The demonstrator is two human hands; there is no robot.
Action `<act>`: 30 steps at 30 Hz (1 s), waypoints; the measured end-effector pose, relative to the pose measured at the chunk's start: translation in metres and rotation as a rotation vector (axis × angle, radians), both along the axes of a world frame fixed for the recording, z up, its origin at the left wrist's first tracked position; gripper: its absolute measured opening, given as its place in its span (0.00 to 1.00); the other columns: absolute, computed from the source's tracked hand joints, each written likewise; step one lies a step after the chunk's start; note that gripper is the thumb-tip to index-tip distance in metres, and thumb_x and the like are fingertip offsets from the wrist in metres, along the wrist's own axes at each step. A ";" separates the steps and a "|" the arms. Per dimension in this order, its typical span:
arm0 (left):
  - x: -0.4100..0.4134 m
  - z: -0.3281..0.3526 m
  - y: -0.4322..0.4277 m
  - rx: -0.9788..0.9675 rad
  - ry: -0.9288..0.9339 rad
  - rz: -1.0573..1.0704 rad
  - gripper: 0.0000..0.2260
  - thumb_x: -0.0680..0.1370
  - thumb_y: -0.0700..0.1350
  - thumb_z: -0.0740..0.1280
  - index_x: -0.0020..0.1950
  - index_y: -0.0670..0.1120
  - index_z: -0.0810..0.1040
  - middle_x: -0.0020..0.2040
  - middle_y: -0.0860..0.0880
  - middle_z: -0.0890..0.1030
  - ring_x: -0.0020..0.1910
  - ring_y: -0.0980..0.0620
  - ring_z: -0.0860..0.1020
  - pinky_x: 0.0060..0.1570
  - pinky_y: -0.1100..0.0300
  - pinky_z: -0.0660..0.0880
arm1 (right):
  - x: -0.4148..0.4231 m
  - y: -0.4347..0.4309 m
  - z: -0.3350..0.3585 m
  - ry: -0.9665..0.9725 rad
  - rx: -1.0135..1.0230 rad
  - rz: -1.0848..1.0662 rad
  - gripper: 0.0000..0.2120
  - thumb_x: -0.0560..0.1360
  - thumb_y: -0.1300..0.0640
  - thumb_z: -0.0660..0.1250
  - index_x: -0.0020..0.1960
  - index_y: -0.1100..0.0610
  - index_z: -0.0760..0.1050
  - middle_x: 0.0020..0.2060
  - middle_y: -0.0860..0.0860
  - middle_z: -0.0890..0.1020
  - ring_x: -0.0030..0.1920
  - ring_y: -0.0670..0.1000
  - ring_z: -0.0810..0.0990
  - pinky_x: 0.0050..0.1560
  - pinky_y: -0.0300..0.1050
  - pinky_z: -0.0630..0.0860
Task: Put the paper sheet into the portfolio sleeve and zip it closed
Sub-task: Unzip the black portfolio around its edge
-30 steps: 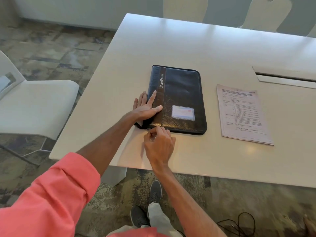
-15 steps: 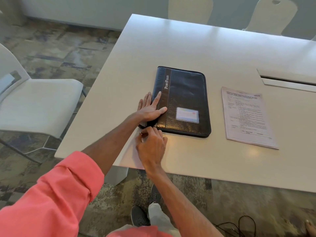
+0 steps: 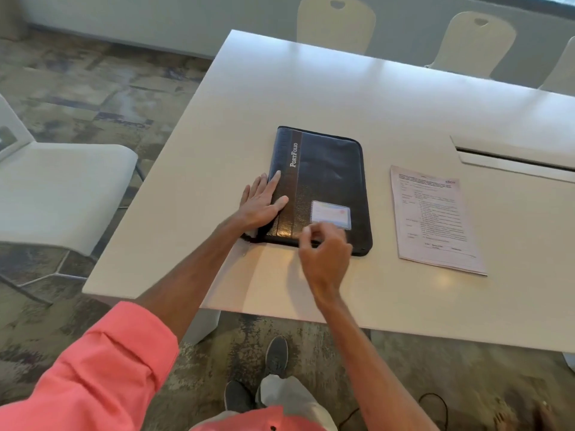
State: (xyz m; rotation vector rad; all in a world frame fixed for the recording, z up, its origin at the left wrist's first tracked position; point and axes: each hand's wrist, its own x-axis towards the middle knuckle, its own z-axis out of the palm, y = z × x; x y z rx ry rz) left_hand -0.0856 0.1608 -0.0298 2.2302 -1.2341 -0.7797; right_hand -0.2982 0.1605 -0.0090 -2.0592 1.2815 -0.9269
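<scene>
A black leather portfolio (image 3: 326, 178) with a brown spine stripe and a small card window lies flat on the white table (image 3: 311, 88). My left hand (image 3: 259, 203) presses flat on its left spine edge, fingers spread. My right hand (image 3: 325, 247) is at the middle of its near edge, fingers pinched together on what looks like the zipper pull, which the fingers hide. The printed paper sheet (image 3: 435, 219) lies on the table to the right of the portfolio, apart from it.
A white chair (image 3: 62, 188) stands to the left of the table. Pale chairs (image 3: 337, 24) line the far side. A long slot with a flap (image 3: 513, 160) is set into the table at right. A black cable (image 3: 432, 409) lies on the floor.
My right hand has slid right along the portfolio's near edge, from the near-left corner to about the middle. My left hand stays pressed on the spine.
</scene>
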 end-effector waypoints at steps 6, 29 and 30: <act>-0.006 -0.001 -0.009 -0.077 0.060 0.077 0.36 0.89 0.57 0.57 0.90 0.48 0.39 0.90 0.44 0.42 0.89 0.47 0.39 0.86 0.47 0.34 | -0.032 -0.084 0.015 0.073 0.007 -0.166 0.08 0.80 0.59 0.72 0.59 0.54 0.82 0.54 0.50 0.83 0.58 0.54 0.79 0.62 0.59 0.80; -0.052 0.001 -0.050 -0.021 0.032 0.101 0.47 0.86 0.61 0.64 0.88 0.45 0.33 0.88 0.44 0.33 0.87 0.47 0.31 0.83 0.49 0.32 | -0.051 -0.210 0.015 0.197 0.284 -0.220 0.09 0.79 0.57 0.74 0.57 0.61 0.86 0.47 0.54 0.87 0.46 0.52 0.82 0.49 0.43 0.72; -0.049 0.005 -0.050 -0.001 0.052 0.094 0.47 0.86 0.62 0.63 0.88 0.45 0.33 0.88 0.44 0.33 0.87 0.47 0.31 0.83 0.49 0.32 | -0.051 -0.212 0.019 0.174 0.307 -0.220 0.08 0.79 0.57 0.74 0.55 0.60 0.86 0.43 0.51 0.86 0.43 0.51 0.82 0.47 0.42 0.72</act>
